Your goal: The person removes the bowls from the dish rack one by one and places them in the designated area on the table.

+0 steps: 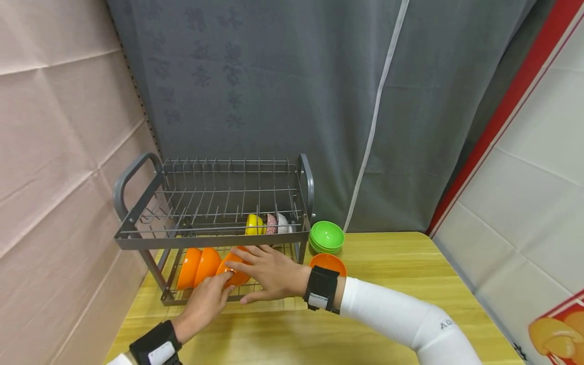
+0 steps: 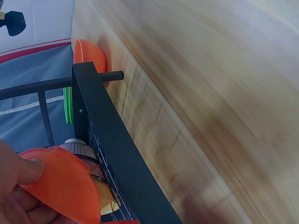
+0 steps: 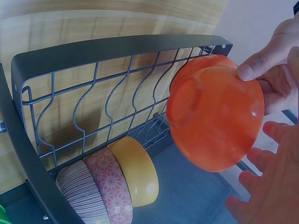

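My left hand (image 1: 204,305) holds an orange bowl (image 3: 219,123) at its rim, thumb on the outside, over the lower tier of a grey dish rack (image 1: 214,242). The bowl stands tilted on its side. My right hand (image 1: 276,271) is beside that bowl with its fingers spread and fairly straight; whether they touch it is unclear. Two more orange bowls (image 1: 207,264) stand on edge at the left of the lower tier. At its right are a yellow bowl (image 3: 135,170), a pink patterned bowl (image 3: 108,182) and a striped white bowl (image 3: 81,191).
Green bowls (image 1: 327,235) are stacked on the wooden table (image 1: 388,284) right of the rack. Another orange bowl (image 1: 329,262) sits in front of them. The rack's wire upper tier (image 1: 228,197) overhangs the lower one. A grey curtain (image 1: 274,101) hangs behind.
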Tool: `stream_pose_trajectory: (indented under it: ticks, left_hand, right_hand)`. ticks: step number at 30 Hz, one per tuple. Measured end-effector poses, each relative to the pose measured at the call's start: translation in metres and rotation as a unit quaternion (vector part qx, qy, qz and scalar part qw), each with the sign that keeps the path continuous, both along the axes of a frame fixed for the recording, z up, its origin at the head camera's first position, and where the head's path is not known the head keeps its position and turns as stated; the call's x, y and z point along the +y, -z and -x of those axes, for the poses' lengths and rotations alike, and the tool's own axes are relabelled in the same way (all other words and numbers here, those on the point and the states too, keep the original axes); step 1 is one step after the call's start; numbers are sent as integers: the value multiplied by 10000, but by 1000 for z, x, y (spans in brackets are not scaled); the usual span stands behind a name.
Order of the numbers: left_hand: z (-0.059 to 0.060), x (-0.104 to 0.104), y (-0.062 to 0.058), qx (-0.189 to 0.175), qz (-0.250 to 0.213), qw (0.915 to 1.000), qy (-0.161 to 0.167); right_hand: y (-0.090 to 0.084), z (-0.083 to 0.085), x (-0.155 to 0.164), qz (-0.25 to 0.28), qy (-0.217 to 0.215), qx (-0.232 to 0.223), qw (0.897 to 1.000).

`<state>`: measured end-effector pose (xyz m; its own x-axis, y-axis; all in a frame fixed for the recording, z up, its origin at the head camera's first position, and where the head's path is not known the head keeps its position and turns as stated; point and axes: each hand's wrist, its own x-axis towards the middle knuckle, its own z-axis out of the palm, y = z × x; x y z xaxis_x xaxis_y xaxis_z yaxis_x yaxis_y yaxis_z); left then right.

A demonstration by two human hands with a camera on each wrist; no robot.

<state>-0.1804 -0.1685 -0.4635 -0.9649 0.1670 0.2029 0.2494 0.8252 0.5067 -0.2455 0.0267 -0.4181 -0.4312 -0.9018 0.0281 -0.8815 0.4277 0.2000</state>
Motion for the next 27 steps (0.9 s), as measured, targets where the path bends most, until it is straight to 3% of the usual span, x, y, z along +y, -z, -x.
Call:
stream_pose_trajectory:
  ticks: [8, 15, 22, 27]
  left_hand:
    - [-2, 0, -5, 246, 513, 9983, 124]
    - [-4, 0, -10, 644, 1095, 9917, 205]
    - [-4, -1, -14, 1245, 1642, 9749, 843]
    - [-7, -1, -14, 1726, 1751, 9609, 1272]
  right_hand:
    - [-3, -2, 2, -134, 61, 85, 9999]
    - [-8, -7, 4, -168, 28, 76, 9998]
    - [-6, -11, 7, -344, -81, 246, 9991]
    - [-5, -13, 11, -456, -127, 397, 9981]
